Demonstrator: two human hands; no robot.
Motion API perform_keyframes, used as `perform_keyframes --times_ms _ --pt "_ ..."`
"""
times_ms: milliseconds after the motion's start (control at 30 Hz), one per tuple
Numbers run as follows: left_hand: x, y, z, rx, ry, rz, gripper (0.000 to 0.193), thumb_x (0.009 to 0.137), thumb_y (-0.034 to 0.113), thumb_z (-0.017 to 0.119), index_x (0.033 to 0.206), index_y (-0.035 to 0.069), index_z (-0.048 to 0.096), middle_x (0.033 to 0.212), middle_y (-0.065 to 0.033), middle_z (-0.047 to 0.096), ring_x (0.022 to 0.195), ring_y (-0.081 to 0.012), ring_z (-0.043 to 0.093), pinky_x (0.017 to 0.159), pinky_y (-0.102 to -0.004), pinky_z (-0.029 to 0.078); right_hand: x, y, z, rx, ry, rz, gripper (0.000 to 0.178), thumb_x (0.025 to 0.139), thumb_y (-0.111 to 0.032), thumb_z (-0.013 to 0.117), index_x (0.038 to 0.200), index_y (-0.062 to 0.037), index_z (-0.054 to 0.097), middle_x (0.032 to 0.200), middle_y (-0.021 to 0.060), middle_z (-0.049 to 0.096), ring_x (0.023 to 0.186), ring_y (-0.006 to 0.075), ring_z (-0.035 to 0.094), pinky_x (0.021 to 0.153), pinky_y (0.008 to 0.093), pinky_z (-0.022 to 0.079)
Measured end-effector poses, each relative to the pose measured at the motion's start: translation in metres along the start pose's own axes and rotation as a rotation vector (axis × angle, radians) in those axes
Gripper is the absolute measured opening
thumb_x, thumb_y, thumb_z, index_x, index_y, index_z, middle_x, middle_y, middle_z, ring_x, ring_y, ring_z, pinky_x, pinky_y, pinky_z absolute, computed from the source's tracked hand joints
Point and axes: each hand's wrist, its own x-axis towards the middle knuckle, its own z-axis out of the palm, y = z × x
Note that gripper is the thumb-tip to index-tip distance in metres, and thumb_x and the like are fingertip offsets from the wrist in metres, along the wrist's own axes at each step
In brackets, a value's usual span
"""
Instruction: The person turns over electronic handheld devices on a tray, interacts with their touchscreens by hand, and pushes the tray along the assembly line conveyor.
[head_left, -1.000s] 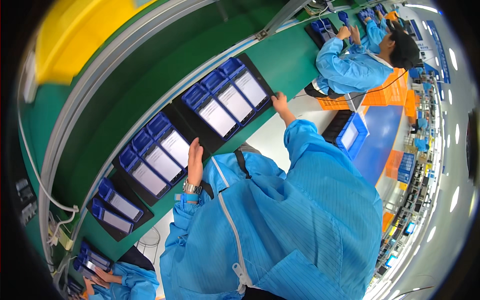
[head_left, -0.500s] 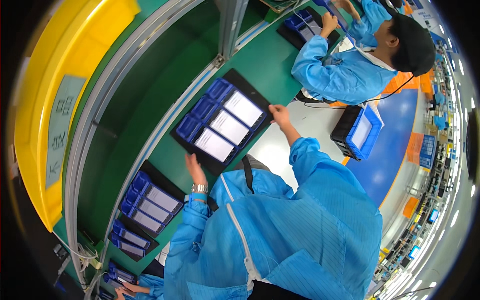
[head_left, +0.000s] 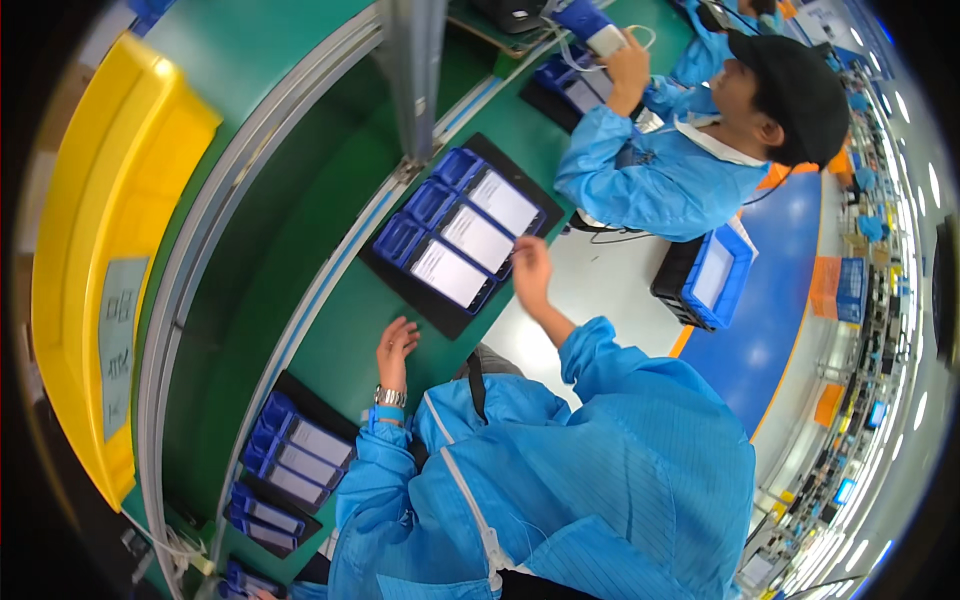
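Three blue handheld devices with lit white screens lie side by side on a black mat on the green bench. My right hand is at their near right edge, fingers loosely bent, fingertips at the rim of the devices; it holds nothing that I can see, and whether it touches them I cannot tell. My left hand hovers over the bench just below the mat's near left corner, fingers apart, with nothing in it. A metal watch band shows on my left wrist.
More blue devices lie on black mats to the lower left. A metal rail and an upright post border the bench. A yellow bin stands far left. At the upper right a co-worker holds a blue device; a blue crate stands nearby.
Both hands have let go of the black mat's edges. The mat and devices sit farther right and higher in view. My right hand has moved in to the devices; my left is below the mat.
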Motion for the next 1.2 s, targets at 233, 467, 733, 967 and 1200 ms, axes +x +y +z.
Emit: perform_keyframes --times_ms 233,467,733,967,1200 --pt "-0.109 -0.006 -0.074 0.039 0.15 0.016 0.02 0.079 0.008 0.045 0.093 -0.002 0.056 0.081 -0.0105 0.061 0.076 -0.0165 0.058 0.071 -0.026 0.045 -0.152 -0.041 0.115 0.147 -1.11 0.166 0.025 0.075 -0.003 0.046 0.099 0.0016 0.051 0.08 0.0103 0.058 0.07 0.0156 0.056 0.062 0.0256 0.045" --pt "-0.209 -0.065 -0.128 -0.286 0.523 0.057 0.023 0.078 0.01 0.049 0.098 -0.001 0.054 0.083 -0.0097 0.059 0.079 -0.0172 0.057 0.074 -0.0271 0.045 -0.271 -0.05 0.201 0.295 -1.258 0.57 0.039 0.076 -0.012 0.052 0.11 0.003 0.043 0.09 0.0152 0.057 0.079 0.0255 0.054 0.068 0.0351 0.044" --pt "-0.254 -0.074 -0.146 -0.356 0.818 0.055 0.033 0.077 0.017 0.049 0.107 0.004 0.051 0.093 -0.0094 0.055 0.077 -0.0169 0.052 0.074 -0.0286 0.042 -0.343 -0.049 0.243 0.002 -1.015 0.104 0.03 0.072 -0.024 0.055 0.09 0.0001 0.055 0.086 0.02 0.056 0.083 0.0355 0.053 0.072 0.04 0.042" --pt "-0.23 -0.081 -0.204 -0.124 0.956 0.135 0.033 0.078 0.017 0.048 0.108 0.005 0.051 0.099 -0.0074 0.055 0.088 -0.0177 0.051 0.074 -0.0302 0.04 -0.293 -0.079 0.214 -0.032 -1.099 0.136 0.023 0.07 -0.016 0.06 0.082 0.0014 0.051 0.087 0.02 0.054 0.085 0.035 0.052 0.071 0.0405 0.041" --pt "-0.183 -0.094 -0.227 0.208 1.137 0.072 0.048 0.079 0.02 0.051 0.119 -0.004 0.04 0.12 -0.019 0.042 0.105 -0.0279 0.044 0.091 -0.0341 0.034 -0.181 -0.035 0.162 -0.141 -0.886 0.116 0.027 0.067 -0.018 0.062 0.087 0.0 0.058 0.089 0.0179 0.057 0.085 0.0323 0.055 0.074 0.0378 0.044"
